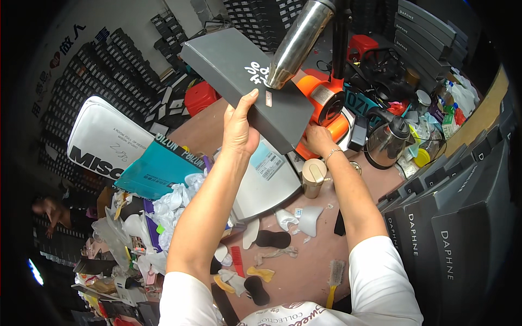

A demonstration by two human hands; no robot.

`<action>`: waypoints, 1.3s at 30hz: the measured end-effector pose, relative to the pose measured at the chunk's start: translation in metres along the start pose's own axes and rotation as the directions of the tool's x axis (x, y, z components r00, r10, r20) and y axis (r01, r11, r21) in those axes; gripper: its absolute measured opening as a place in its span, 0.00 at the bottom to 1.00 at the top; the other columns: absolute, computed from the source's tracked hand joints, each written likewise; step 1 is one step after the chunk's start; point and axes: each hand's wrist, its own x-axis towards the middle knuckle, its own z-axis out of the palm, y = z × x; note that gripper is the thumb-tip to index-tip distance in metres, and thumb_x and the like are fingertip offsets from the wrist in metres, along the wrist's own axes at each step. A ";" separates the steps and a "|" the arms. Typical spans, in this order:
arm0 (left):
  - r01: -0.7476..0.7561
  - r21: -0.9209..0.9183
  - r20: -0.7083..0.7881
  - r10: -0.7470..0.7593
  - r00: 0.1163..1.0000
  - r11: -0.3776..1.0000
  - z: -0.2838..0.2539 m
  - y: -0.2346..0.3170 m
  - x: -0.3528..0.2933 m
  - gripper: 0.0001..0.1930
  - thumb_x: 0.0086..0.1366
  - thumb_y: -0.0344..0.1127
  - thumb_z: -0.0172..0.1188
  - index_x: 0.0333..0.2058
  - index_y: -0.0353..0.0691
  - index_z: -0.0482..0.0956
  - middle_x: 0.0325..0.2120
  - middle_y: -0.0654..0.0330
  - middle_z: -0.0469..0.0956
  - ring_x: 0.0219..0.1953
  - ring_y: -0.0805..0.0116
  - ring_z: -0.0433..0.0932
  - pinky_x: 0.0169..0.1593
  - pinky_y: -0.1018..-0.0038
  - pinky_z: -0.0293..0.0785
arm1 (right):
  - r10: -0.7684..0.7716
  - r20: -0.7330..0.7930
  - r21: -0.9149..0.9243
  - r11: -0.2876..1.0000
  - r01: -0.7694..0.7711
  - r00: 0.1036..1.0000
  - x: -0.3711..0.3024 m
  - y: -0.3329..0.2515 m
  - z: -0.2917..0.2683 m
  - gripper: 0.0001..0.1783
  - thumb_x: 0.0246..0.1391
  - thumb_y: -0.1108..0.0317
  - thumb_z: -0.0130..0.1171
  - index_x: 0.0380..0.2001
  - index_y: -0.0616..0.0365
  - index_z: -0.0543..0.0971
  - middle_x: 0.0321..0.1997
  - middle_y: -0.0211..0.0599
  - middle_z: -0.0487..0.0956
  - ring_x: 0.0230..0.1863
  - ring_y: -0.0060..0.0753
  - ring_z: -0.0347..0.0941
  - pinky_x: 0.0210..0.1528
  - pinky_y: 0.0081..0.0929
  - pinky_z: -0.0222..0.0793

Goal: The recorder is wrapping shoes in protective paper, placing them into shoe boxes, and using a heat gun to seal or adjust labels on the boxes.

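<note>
My left hand (pixel 241 126) grips the near long side of a dark grey shoebox (pixel 228 60), its thumb on the face next to a small pale label. The box is held tilted above the table, with white handwriting on it. Over its face hangs a metal tube with a tapered tip (pixel 296 46), like a hot-air gun's nozzle, close to the label. My right hand (pixel 321 140) is by the box's right end, beside an orange device (pixel 326 100); its fingers are mostly hidden there. Below the box lies a white shoebox (pixel 261 187) with a label sheet.
A beige lidded cup (pixel 312 179) and a glass kettle (pixel 387 142) stand near my right forearm. Dark shoeboxes (pixel 462 239) line the right side. Shoe inserts, a red comb (pixel 237 261) and a yellow-handled brush (pixel 335 277) lie in front. Crumpled paper and boxes crowd the left.
</note>
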 end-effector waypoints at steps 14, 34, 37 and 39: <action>0.003 -0.037 0.000 -0.003 1.000 0.999 0.000 -0.002 0.008 0.22 0.57 0.35 0.67 0.49 0.37 0.71 0.46 0.58 0.74 0.51 0.64 0.73 0.58 0.63 0.70 | -0.015 -0.014 0.012 1.000 0.015 1.000 0.000 -0.001 0.001 0.23 0.51 0.53 0.61 0.43 0.57 0.71 0.39 0.47 0.77 0.40 0.51 0.77 0.42 0.45 0.74; -0.071 -0.113 0.007 0.072 0.997 0.991 0.010 -0.008 0.034 0.18 0.59 0.32 0.65 0.46 0.38 0.72 0.43 0.59 0.76 0.45 0.67 0.76 0.53 0.68 0.74 | -0.005 -0.027 0.018 1.000 0.006 1.000 0.000 0.001 0.004 0.22 0.51 0.55 0.61 0.43 0.56 0.71 0.40 0.46 0.77 0.42 0.51 0.77 0.44 0.44 0.74; -0.093 -0.112 0.000 0.094 0.996 0.989 0.012 -0.009 0.038 0.20 0.59 0.33 0.65 0.48 0.37 0.71 0.44 0.58 0.76 0.48 0.66 0.75 0.57 0.66 0.70 | -0.010 -0.040 0.013 1.000 0.010 0.999 0.000 0.001 0.004 0.22 0.51 0.55 0.60 0.43 0.56 0.71 0.40 0.46 0.77 0.42 0.51 0.77 0.44 0.44 0.74; -0.101 -0.108 -0.010 0.100 0.995 0.989 0.012 -0.010 0.039 0.21 0.59 0.33 0.66 0.49 0.36 0.71 0.45 0.57 0.75 0.50 0.65 0.74 0.59 0.65 0.69 | -0.010 -0.045 0.014 1.000 0.011 0.999 0.000 0.001 0.005 0.21 0.51 0.55 0.60 0.43 0.56 0.71 0.40 0.46 0.77 0.42 0.51 0.77 0.44 0.45 0.74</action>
